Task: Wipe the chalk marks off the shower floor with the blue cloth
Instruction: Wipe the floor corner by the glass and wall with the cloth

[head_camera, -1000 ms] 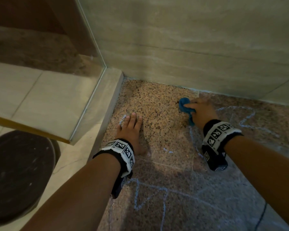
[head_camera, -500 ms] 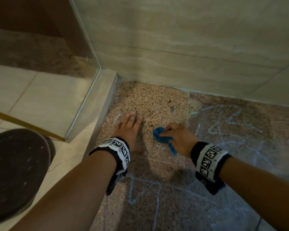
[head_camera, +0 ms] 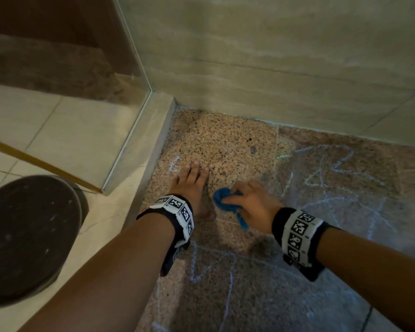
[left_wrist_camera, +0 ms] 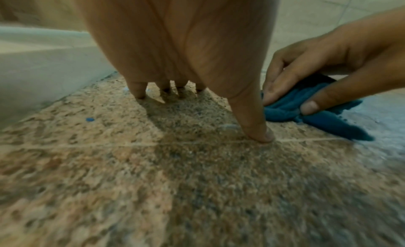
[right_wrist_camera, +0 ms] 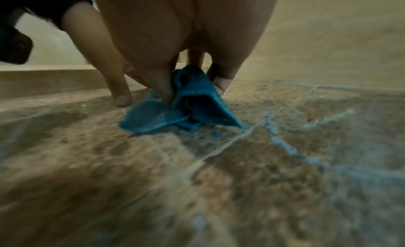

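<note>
My right hand grips the bunched blue cloth and presses it on the speckled granite shower floor, just right of my left thumb. In the right wrist view the cloth hangs from under the curled fingers. My left hand rests flat on the floor with straight fingers, its fingertips down on the stone. Pale chalk marks cover the darker tile to the right. More chalk lines run below my wrists, and a short one lies by my left fingertips.
A glass panel on a stone curb bounds the floor on the left. The beige tiled wall closes it at the back. A dark round lid sits outside the curb at lower left.
My right hand has dragged the cloth from the far middle of the floor towards me and left, ending beside my left hand. The left hand has stayed planted.
</note>
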Tool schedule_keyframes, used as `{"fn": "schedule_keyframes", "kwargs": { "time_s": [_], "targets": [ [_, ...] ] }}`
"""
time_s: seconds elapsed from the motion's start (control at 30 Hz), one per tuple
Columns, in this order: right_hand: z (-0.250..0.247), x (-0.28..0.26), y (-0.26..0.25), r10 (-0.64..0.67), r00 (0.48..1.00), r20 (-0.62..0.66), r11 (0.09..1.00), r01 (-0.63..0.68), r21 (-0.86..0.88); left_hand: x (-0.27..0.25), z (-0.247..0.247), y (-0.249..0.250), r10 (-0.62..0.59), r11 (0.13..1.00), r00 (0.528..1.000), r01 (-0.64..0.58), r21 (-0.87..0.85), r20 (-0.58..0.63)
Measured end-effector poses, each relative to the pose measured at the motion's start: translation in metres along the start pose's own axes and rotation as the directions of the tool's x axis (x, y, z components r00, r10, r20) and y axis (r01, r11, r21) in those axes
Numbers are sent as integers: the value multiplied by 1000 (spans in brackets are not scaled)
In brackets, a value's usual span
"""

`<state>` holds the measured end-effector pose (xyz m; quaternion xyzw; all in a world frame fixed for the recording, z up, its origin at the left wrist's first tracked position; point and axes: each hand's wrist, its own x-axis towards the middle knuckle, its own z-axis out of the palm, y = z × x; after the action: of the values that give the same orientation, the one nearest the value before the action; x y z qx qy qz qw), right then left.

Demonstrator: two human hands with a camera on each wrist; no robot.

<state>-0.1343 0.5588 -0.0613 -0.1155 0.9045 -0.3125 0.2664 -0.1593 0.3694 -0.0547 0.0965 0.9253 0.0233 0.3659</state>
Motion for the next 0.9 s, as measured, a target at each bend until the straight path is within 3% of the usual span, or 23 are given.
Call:
{"fn": "schedule_keyframes", "kwargs": {
  "time_s": [0.1, 0.13, 0.17, 0.3, 0.37, 0.43, 0.53, 0.63, 0.8, 0.9],
  "targets": [
    [-4, 9, 11, -48, 999, 20, 994, 49, -102, 0, 0, -2, 16, 1000, 1000, -16, -7, -13],
    [-7, 11, 11, -84, 996, -14, 994, 83, -78, 1, 1, -2, 19, 1000, 1000, -19, -13, -15],
    [-10, 11, 15, -126, 988, -88, 980, 110, -168, 2, 1, -2, 22, 1000, 1000, -22, -8, -18],
    [-9, 9, 16, -54, 986, -156, 995, 39, -94, 5, 6, -3, 22, 1000, 998, -22, 3, -55],
    [-8, 6, 9, -145, 977, -159, 970, 109, -218, 5, 7, -4, 22, 1000, 998, -22, -1, -60],
    [1, -1, 3, -227, 973, -40, 950, 212, -231, 6, 7, -5, 21, 1000, 998, -22, -6, -55],
    [0, -8, 8, -260, 963, 65, 934, 268, -235, 8, 9, -5, 29, 1000, 997, -30, -6, -69],
    [-19, -4, 20, -191, 980, 46, 955, 197, -222, 7, 8, -5, 39, 999, 997, -40, -11, -72],
    [-39, 5, 40, -105, 980, -166, 958, 55, -281, 3, -2, 0, 27, 999, 999, -28, -24, -44],
    [-34, 4, 35, -15, 990, -141, 969, -20, -245, 4, -7, 5, 48, 998, 994, -51, -29, -101]
  ]
}}
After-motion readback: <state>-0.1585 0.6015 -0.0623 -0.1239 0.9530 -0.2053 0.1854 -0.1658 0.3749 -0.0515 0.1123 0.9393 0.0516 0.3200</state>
